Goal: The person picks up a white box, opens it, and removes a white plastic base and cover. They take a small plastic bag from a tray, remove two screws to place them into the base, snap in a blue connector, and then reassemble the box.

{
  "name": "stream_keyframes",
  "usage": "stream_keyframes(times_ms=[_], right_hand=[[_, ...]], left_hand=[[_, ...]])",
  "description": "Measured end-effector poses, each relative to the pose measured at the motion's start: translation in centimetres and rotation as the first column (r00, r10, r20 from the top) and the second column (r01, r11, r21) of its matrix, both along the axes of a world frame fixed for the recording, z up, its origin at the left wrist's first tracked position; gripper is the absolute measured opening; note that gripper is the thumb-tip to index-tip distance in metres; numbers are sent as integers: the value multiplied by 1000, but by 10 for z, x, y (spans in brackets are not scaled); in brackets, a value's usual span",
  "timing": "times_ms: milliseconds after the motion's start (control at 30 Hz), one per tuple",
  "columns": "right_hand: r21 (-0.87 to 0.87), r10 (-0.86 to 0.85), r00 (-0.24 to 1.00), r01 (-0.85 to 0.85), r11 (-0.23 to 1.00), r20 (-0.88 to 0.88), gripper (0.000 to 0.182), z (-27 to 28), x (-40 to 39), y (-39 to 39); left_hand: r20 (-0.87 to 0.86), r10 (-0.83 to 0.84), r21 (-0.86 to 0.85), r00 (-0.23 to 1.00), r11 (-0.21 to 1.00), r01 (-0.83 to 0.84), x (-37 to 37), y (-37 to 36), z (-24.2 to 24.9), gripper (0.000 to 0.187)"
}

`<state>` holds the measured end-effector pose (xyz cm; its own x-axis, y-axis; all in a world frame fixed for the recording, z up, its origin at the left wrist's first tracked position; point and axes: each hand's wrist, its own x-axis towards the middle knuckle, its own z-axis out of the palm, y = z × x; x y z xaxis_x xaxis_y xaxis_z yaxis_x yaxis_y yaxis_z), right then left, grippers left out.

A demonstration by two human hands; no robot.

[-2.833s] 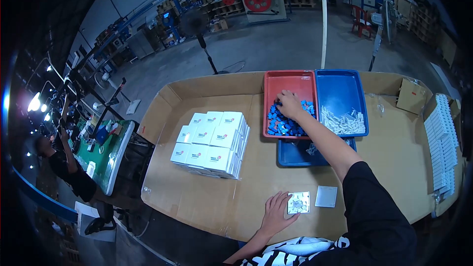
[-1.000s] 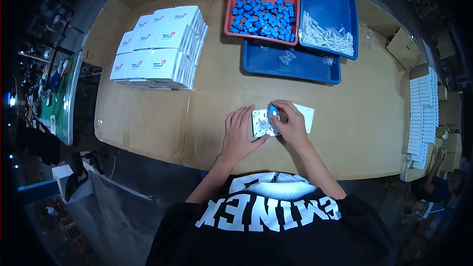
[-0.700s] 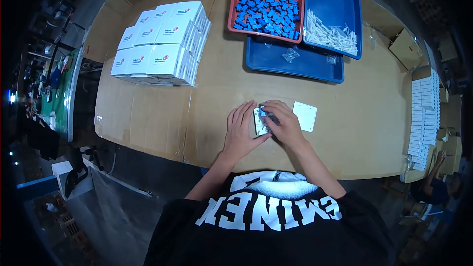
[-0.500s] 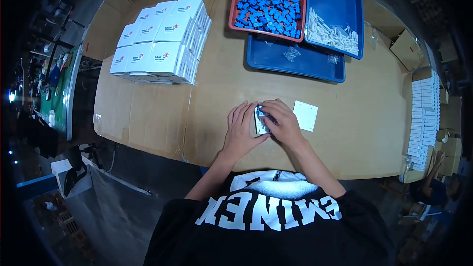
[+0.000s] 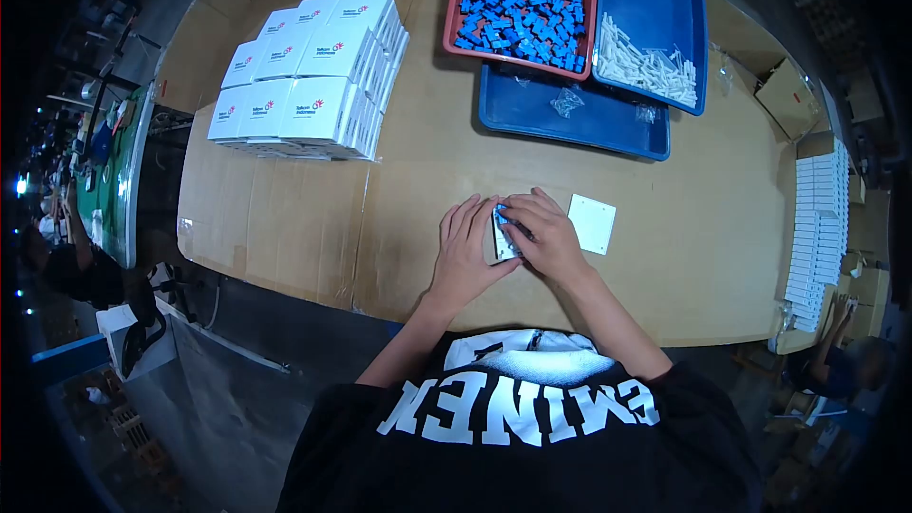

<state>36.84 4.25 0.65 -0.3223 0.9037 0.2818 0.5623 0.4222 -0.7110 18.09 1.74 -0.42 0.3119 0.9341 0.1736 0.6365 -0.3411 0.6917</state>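
Observation:
My left hand (image 5: 465,252) is closed on the left side of a small white box part (image 5: 503,244), its thumb along the near edge. From the right, my right hand (image 5: 546,237) has its fingers bent over the same part, at a small blue piece (image 5: 502,216) near its far end. Fingers hide much of the inside of the part. Just right of my right hand, a flat white square plate (image 5: 592,223) lies on the cardboard surface.
Stacked white boxes (image 5: 318,109) stand at the back left. A red tray (image 5: 591,9) holds blue pieces; a blue tray (image 5: 701,47) holds white sticks. Another blue tray (image 5: 579,128) sits below them. White pieces (image 5: 819,218) are stacked at right. Other people appear at both sides.
The view has shifted slightly. My hands stay around the white box part with almost no movement. A person has come into view at the far left.

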Motion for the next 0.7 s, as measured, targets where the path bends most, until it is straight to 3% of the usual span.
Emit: stream_keyframes(times_ms=[167,367,433,700], right_hand=[[-9,16,1000,-16,1000,22,21,0,2,3],[103,32,989,-47,994,143,22,3,3,1],[155,35,974,-71,985,225,26,2,3,-1],[99,121,857,-196,976,501,43,20,-1,-7]], left_hand=[[9,8,12,1000,1000,-9,0,0,-1,100],[84,68,14,994,997,-70,2,-2,-3,97],[112,66,18,992,997,-69,1,-1,-5,96],[88,59,44,994,997,-63,0,0,-5,90]])
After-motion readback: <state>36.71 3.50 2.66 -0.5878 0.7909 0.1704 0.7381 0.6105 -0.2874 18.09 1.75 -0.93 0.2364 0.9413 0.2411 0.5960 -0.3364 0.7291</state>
